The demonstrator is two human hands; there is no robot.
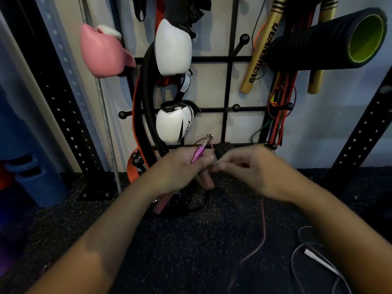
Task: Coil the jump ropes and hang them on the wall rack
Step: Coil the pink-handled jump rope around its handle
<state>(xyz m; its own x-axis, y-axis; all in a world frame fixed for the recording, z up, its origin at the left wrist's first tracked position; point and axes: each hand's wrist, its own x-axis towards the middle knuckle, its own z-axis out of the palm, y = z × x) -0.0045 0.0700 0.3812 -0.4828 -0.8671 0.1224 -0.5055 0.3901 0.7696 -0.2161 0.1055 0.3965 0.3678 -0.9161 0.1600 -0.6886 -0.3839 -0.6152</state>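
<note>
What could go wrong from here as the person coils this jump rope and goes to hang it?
1. The pink cord trails loose across the floor, so it may snag or tangle while being coiled.
2. The wall rack is crowded with boxing gloves and bands; a hung coil could catch on them, though a few pegs look bare.

gold stick [260, 54] | black lettering, upside down | unreadable

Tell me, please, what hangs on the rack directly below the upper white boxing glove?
A second white boxing glove with black markings hangs below the upper white boxing glove on the wall rack. Its peg is covered, so the attachment cannot be seen.
</note>
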